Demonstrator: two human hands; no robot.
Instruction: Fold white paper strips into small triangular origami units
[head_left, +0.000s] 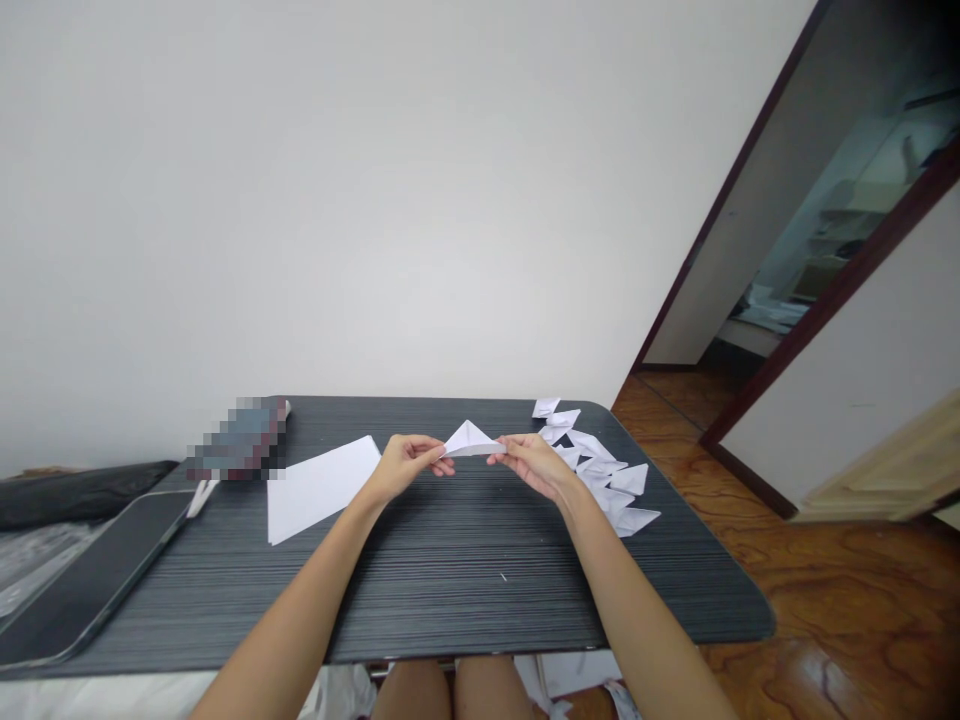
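A white folded paper boat (470, 440), with a pointed peak in its middle, is held up above the dark table. My left hand (411, 462) pinches its left end between thumb and fingers. Its right end is gripped the same way by my right hand (534, 462). To the left of my left hand lies a stack of white paper sheets (319, 488). Several folded white paper pieces (600, 470) are heaped to the right, partly behind my right hand and forearm.
The dark table (465, 580) has rounded corners and stands against a white wall (420, 200). At its left are a blurred-out object (244, 440), a white cable (201, 495) and a dark flat panel (94, 575). Wooden floor (810, 560) and a doorway lie to the right.
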